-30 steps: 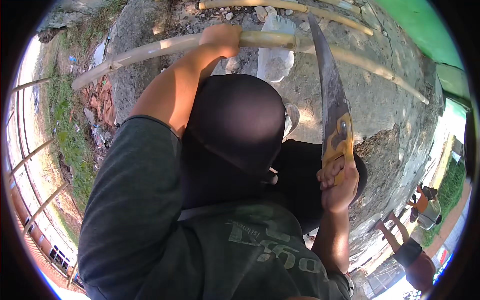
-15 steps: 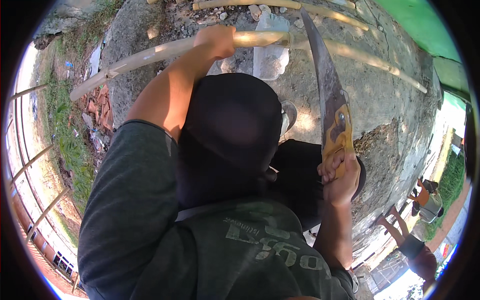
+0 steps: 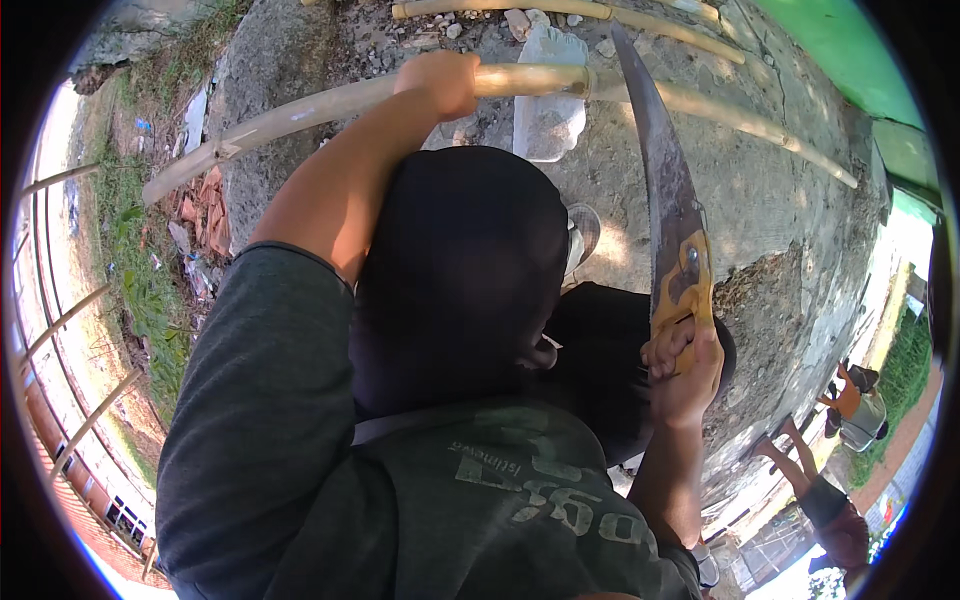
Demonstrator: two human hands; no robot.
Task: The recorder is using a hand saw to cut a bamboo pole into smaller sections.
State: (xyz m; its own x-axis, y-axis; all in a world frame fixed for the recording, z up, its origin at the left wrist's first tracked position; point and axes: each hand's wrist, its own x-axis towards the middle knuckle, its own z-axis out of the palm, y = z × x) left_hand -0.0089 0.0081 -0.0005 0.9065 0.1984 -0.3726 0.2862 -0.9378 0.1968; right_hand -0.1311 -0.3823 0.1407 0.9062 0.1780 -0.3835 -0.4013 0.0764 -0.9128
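Note:
My left hand (image 3: 442, 84) is wrapped around a long bamboo pole (image 3: 530, 80), which runs from left to right ahead of me. A pale, rough-edged block (image 3: 549, 140) lies beneath the pole, just right of that hand. My right hand (image 3: 686, 362) is closed on the yellow handle of a handsaw (image 3: 672, 180), by my right knee. The saw's worn, dark blade points away from me, toward the far side. Its tip end overlaps the pole in view, right of the block; whether they touch, I cannot tell.
More bamboo poles (image 3: 520, 6) lie farther off beside small stones. A green wall (image 3: 850, 60) stands at the far right. Broken reddish rubble (image 3: 207, 212) and grass lie left of the concrete (image 3: 765, 185). Two other people (image 3: 838, 520) are at the lower right.
The saw and my right hand have come slightly toward me. My left hand stays on the bamboo pole. The whole view has shifted a little.

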